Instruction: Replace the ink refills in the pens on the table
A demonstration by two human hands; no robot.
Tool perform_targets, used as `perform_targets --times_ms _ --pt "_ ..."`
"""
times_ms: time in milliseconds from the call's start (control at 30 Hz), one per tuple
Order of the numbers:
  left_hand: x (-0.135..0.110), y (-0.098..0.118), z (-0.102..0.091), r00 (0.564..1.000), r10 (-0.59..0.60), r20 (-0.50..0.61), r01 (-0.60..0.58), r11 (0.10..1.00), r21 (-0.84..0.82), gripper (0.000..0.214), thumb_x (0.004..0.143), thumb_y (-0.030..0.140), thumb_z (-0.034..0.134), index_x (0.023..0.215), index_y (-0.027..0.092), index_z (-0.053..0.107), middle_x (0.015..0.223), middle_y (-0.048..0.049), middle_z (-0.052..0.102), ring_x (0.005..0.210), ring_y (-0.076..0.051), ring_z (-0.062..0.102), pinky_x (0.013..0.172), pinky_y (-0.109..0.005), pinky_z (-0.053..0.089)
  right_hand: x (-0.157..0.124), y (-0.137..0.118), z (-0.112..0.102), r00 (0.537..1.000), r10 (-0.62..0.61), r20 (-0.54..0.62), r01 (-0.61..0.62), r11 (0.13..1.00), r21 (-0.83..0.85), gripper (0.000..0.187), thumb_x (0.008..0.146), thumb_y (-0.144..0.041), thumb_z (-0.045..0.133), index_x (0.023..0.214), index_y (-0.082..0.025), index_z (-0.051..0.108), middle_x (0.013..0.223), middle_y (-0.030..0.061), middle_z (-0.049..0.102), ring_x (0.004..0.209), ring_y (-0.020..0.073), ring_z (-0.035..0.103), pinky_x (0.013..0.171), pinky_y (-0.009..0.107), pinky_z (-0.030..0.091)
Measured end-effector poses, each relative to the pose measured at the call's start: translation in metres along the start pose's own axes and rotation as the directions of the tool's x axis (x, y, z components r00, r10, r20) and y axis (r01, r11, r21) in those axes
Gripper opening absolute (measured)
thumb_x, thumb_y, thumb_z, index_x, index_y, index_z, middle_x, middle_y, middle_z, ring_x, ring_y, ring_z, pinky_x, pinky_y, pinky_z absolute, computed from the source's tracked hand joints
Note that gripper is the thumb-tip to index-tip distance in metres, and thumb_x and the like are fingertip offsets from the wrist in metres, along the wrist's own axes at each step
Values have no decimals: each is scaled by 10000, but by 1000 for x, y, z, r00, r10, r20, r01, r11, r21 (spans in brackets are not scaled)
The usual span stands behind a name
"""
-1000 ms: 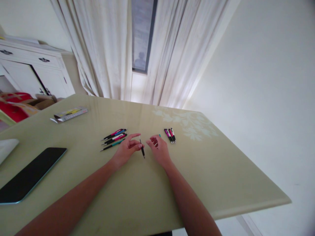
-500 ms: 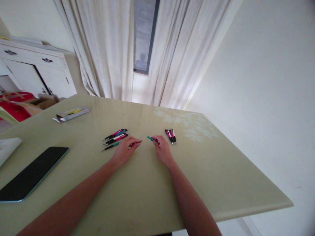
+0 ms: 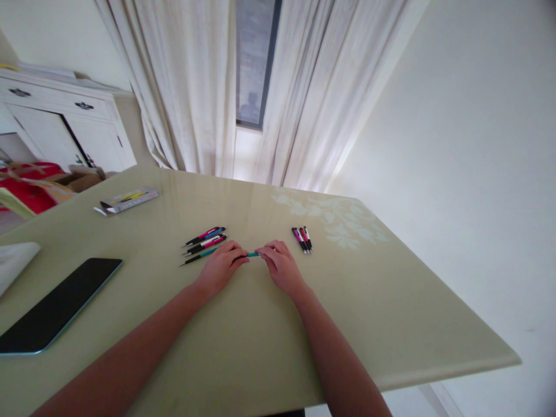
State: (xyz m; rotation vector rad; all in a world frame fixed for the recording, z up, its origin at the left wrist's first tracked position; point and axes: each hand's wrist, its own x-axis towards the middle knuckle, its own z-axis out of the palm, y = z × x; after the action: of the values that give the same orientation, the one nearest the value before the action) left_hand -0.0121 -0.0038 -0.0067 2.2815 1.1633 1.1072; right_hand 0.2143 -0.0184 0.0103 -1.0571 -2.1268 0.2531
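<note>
Both the left hand and the right hand are gripping a teal pen, which is bridging them. Several pens are crowding the left hand; more pens are lying beyond the right. A tablet and box are sitting well apart.
</note>
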Motion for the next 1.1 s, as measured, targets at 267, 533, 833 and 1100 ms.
perform_targets --times_ms 267,533,833,1100 --pt "2 -4 0 988 -144 -62 117 942 -316 303 800 489 788 924 216 746 984 -51 660 864 -200 655 770 -338 592 2 1 3 999 47 27 -50 985 166 219 996 -149 571 1120 -235 730 1017 55 684 1012 194 603 946 334 466" --pt "4 -4 -3 979 -197 -40 183 955 -232 314 861 507 700 823 207 783 750 -21 680 682 -165 613 630 -276 500 3 -4 6 997 70 9 -71 979 193 197 974 -142 592 1088 -228 728 1029 55 712 1011 196 614 952 345 466" --pt "4 1 -6 990 -138 -31 124 952 -278 292 876 478 689 986 221 775 918 -56 731 851 -202 659 718 -303 536 3 -6 5 991 133 7 -132 974 185 216 993 -148 538 1106 -214 710 1049 66 705 1014 190 633 925 324 479" --pt "5 0 -6 966 -253 57 256 897 -360 309 828 481 719 913 192 788 691 -23 724 612 -168 638 561 -265 509 5 -5 6 986 163 -36 -145 942 301 144 946 -193 620 1041 -209 726 992 56 720 946 182 658 869 304 509"
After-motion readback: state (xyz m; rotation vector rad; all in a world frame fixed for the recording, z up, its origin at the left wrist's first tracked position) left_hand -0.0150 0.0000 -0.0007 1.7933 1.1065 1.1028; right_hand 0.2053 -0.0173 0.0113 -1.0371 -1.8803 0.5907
